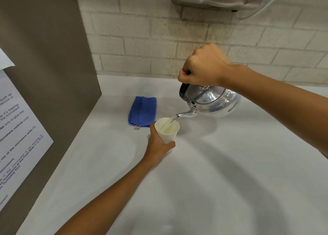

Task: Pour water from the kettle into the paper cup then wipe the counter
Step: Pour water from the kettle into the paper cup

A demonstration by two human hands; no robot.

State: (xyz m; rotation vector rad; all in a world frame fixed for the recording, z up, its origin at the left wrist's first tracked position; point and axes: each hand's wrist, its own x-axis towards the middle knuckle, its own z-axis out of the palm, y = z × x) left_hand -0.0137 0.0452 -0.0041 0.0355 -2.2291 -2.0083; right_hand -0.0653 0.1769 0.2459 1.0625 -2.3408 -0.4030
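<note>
Kettle (213,99), shiny metal, hangs tilted right of centre in the frame, its thin spout (186,113) aimed down and to the left. A clear stream of water (168,122) runs from the spout tip into the cup (167,130), a white paper one that sits just below and left of the spout, at about the middle of the frame. The cup is already partly filled.

The right hand (204,66) is above the kettle, its fingers curled into a tight fist around the handle, of which only a dark end (183,90) shows beneath the knuckles. The forearm runs off to the right edge. The left hand (158,144) comes up from the lower left and holds the cup from below and the side, thumb (170,144) in front and the other fingers wrapped around the far side of the wall. Whether the cup's base rests on the bench (221,172) I cannot tell; the hand hides it.

A folded blue cloth (142,111) lies flat on the white bench just up and left of the cup, close to it, with a small tag at its near edge. A brown panel (53,66) bearing a printed notice (17,137) fills the left side, and a pale brick wall (142,35) runs across the top.
</note>
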